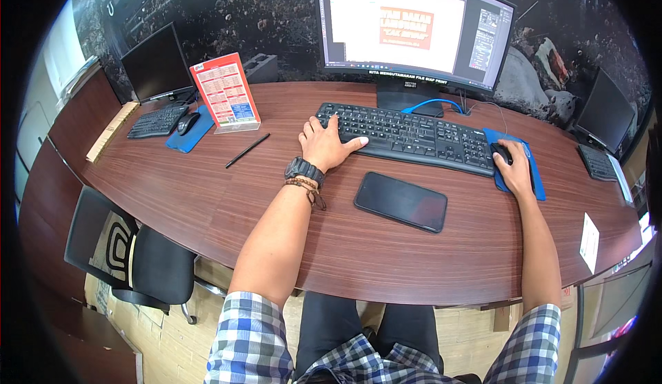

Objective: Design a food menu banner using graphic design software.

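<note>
Checked blue-and-white shirt sleeves [252, 339] and dark trousers fill the bottom of the view, with both bare forearms reaching up over the curved, dark reddish-brown wooden tabletop [207, 198]. At the left wrist sit a black wristwatch [304, 170] and a brown beaded bracelet [303, 186]. The left hand [324, 144] rests palm down on the left end of the black computer keyboard [407, 138], fingers loosely spread over the keys and the thumb stretched out to the right along the keyboard's near edge. The right hand [514, 167] lies curved over the black computer mouse [502, 154], covering most of it, on the blue mouse pad [534, 184] just right of the keyboard. Between the two forearms, just in front of the keyboard, a black smartphone [400, 201] with a dark screen lies flat on the tabletop. Behind the keyboard stands the wide curved black monitor [414, 29], its screen lit with a document window. Left of the left hand lie a thin black pen [247, 150] and, further back, a red-and-white printed card in a clear stand [225, 93]. A second black monitor [157, 65] with its own keyboard and mouse stands at the far left, and a black office chair [148, 263] sits beside the tabletop at the lower left.
</note>
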A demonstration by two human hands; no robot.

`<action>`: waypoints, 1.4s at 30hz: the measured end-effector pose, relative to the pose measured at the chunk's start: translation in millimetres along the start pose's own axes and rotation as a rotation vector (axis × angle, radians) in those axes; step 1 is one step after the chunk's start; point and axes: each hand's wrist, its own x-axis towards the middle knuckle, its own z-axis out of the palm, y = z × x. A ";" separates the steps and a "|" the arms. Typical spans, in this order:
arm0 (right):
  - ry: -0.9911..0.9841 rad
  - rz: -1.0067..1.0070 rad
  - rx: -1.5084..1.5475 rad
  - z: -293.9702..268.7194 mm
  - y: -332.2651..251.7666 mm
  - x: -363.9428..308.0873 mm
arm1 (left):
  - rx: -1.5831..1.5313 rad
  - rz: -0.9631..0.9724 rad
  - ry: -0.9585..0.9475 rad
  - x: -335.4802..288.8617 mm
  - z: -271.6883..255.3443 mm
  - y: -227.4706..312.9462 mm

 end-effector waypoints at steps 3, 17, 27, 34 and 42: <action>-0.004 -0.002 0.003 0.3 1.7 0.3 | 0.007 -0.001 0.007 0.2 0.4 0.0; -0.001 0.003 -0.006 -0.2 0.0 -0.9 | -0.004 -0.005 -0.001 -1.0 -0.8 0.9; 0.016 0.023 -0.029 1.6 0.1 -0.3 | -0.011 -0.007 0.002 1.5 1.1 -1.3; 0.030 0.075 -0.066 2.0 3.5 0.5 | -0.019 0.006 0.014 1.3 2.0 -1.2; 0.042 0.074 -0.057 1.7 2.1 0.0 | 0.010 0.000 0.006 0.3 -0.8 0.2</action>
